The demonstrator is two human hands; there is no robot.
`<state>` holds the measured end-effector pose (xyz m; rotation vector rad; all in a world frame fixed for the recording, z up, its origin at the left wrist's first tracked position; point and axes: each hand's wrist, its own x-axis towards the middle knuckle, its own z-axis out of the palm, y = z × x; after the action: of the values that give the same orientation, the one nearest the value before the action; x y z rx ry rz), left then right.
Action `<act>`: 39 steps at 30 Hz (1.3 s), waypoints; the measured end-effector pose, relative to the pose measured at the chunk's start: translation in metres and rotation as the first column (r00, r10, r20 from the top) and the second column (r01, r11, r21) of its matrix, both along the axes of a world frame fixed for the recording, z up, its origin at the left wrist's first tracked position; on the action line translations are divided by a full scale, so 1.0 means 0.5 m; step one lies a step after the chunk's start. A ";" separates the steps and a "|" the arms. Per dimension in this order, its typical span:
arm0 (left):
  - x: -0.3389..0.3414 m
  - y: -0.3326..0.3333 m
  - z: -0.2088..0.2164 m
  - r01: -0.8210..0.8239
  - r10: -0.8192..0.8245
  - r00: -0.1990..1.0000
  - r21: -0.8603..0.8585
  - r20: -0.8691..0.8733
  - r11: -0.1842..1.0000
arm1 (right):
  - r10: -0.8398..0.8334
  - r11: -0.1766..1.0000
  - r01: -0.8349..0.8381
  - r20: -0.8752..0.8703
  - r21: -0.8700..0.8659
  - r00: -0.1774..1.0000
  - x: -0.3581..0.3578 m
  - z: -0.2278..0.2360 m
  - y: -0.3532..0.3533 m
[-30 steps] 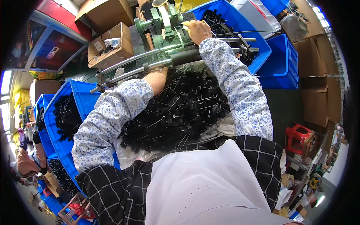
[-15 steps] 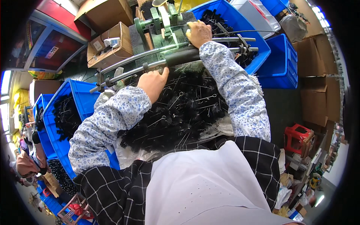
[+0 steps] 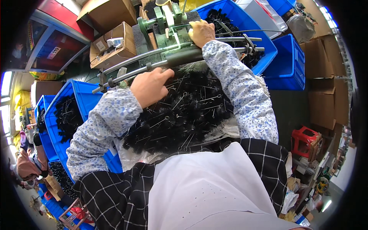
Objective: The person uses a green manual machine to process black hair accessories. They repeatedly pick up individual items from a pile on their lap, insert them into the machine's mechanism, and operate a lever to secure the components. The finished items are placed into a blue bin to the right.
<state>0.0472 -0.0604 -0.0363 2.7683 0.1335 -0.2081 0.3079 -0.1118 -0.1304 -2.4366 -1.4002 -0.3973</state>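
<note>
Black heap: a large pile of black bristle brushes with twisted wire stems and loop ends [image 3: 180, 111] filled the middle of the frame, spread across the person's lap on a pale sheet.
Blue bins: a deep blue plastic crate [image 3: 82, 96] at the left held more black brushes; another blue plastic crate [image 3: 264, 42] in the upper right also held brushes, and a third blue crate [image 3: 287, 65] stood just beside it at the right.
Cardboard: brown cardboard boxes [image 3: 115, 42] were stacked in the upper left; further brown cartons [image 3: 326, 76] stood at the right edge.
Machine: a green metal bench machine [image 3: 161, 23] stood at the upper centre, behind the heap.
Rails: long curved grey metal bars [image 3: 153, 63] ran from the left centre to the upper right, crossing just above the heap.
Left hand: the left hand [image 3: 149, 86], in a pale blue flowered sleeve, rested on the upper left part of the brush heap just below the bars, its fingers curled loosely downward; whether they gripped a brush could not be told.
Right hand: the right hand [image 3: 201, 32] lay at the top centre against the green machine, fingers bent close together over its right side; what they held, if anything, was hidden.
Stool: a small red plastic stool [image 3: 304, 140] stood at the right, well apart from both hands.
</note>
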 end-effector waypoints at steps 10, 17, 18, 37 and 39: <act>-0.034 0.033 -0.053 -0.079 0.096 0.939 0.063 -0.329 0.995 | 0.021 1.000 -0.021 -0.008 -0.021 1.000 -0.028 0.004 0.023; -0.024 0.010 0.026 -0.033 0.027 0.968 -0.018 -0.248 0.999 | 0.016 0.999 -0.015 0.014 -0.044 1.000 -0.081 -0.003 0.063; -0.024 0.011 0.031 -0.030 0.018 0.977 -0.055 -0.211 0.998 | 0.024 0.999 -0.024 0.020 -0.032 1.000 -0.080 0.001 0.058; 0.002 0.082 0.052 -0.106 0.271 0.945 -0.610 0.184 0.785 | -0.135 0.947 0.145 0.055 -0.288 0.989 0.163 0.088 -0.058; 0.040 0.064 0.058 -0.169 0.281 0.955 -0.608 0.093 0.776 | -0.173 0.967 0.188 0.102 -0.169 0.980 0.169 0.138 -0.120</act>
<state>0.0674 -0.0286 -0.0074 2.0992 0.2982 0.0618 0.3925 -0.1717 -0.0613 -2.7351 -1.3015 -0.4417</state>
